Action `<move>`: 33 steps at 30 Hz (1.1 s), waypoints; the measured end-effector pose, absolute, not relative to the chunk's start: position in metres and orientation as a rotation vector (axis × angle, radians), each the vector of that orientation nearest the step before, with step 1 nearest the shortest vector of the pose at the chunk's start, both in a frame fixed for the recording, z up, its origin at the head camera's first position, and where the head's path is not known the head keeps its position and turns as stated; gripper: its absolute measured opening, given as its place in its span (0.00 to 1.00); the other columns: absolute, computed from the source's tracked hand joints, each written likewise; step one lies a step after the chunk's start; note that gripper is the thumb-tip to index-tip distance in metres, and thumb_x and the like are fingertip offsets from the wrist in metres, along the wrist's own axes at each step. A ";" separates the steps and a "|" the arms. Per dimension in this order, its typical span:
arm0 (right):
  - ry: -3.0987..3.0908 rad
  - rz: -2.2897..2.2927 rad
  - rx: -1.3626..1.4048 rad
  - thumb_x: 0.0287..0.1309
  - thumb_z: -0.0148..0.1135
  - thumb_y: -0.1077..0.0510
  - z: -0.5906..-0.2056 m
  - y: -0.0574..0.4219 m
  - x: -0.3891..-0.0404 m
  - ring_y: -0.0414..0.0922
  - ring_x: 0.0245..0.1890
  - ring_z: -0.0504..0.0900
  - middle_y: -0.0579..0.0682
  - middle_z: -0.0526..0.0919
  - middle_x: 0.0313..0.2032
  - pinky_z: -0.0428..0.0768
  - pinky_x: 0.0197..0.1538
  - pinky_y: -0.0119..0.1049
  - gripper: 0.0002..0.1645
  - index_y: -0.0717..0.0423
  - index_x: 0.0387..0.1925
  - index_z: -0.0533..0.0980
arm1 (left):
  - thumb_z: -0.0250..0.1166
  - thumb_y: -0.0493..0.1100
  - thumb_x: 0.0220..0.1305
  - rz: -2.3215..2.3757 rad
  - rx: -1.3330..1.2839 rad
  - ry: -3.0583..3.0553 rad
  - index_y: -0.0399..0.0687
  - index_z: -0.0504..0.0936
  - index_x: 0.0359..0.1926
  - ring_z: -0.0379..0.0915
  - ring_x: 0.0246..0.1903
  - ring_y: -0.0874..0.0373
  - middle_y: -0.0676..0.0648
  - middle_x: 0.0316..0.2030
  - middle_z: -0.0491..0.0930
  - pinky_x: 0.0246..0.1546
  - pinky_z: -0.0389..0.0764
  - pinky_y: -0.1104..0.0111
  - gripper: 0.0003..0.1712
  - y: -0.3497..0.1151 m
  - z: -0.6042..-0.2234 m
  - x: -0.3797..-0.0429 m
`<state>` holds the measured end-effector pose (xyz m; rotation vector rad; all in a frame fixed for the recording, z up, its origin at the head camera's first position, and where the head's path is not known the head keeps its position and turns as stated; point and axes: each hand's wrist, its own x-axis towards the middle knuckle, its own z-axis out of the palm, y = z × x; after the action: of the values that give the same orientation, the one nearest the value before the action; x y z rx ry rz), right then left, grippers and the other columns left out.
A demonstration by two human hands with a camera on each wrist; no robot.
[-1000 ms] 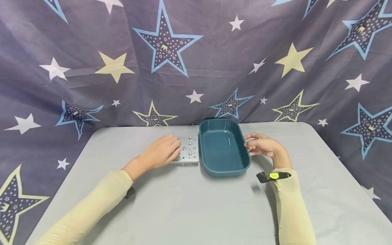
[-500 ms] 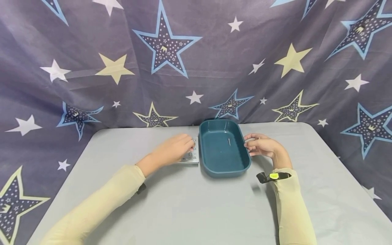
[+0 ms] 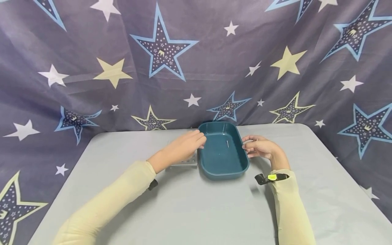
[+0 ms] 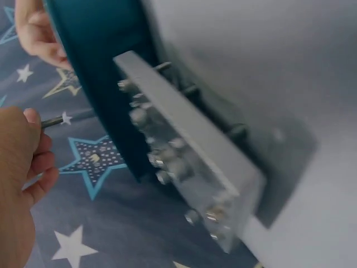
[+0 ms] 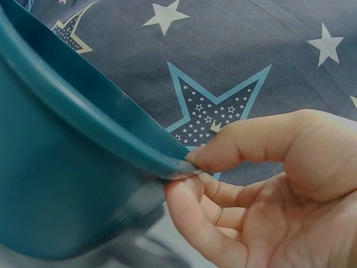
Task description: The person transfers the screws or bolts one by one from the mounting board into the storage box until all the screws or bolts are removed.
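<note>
My left hand [image 3: 185, 145] is over the left rim of the teal plastic tray [image 3: 223, 175]. In the left wrist view its thumb and fingers pinch a short metal screw [image 4: 52, 122], whose shank sticks out from the fingertips. Partly behind this hand in the head view lies a silver metal plate [image 3: 190, 163], set with several screws whose shanks poke out below it. On the tray's floor rests one small metal screw [image 3: 227, 144]. At the tray's right side, my right hand [image 3: 259, 148] pinches the rim between thumb and fingers, as the right wrist view shows.
A grey cloth-covered table [image 3: 208, 211] carries everything. Directly behind its far edge hangs a dark curtain [image 3: 171, 92] with a star pattern. The plate stands close against the tray's left wall.
My left hand has moved right, from over the plate to the tray's left rim. The right hand keeps its hold on the tray. The head view has shifted slightly.
</note>
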<state>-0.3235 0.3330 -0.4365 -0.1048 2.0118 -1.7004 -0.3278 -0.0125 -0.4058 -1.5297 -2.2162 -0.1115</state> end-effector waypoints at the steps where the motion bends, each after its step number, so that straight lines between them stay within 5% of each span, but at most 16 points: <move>1: 2.010 -1.701 -0.106 0.61 0.52 0.65 -0.437 0.333 -0.324 0.35 0.31 0.76 0.41 0.76 0.30 0.82 0.44 0.34 0.27 0.65 0.61 0.60 | 0.66 0.36 0.66 -0.109 -1.516 -2.222 0.46 0.72 0.39 0.66 0.37 0.56 0.51 0.35 0.71 0.43 0.73 0.66 0.09 -0.010 -0.404 -0.328; 33: 1.997 -1.708 -0.097 0.61 0.51 0.66 -0.435 0.331 -0.322 0.34 0.30 0.76 0.41 0.77 0.31 0.82 0.43 0.33 0.25 0.65 0.59 0.60 | 0.64 0.38 0.69 -0.387 -1.334 -2.608 0.46 0.81 0.37 0.78 0.37 0.57 0.50 0.35 0.84 0.44 0.80 0.66 0.02 0.051 -0.374 -0.356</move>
<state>-0.3224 0.3306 -0.4350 -0.0966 1.9968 -1.7084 -0.3559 0.0514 -0.3742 -1.3338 -2.6080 -0.3872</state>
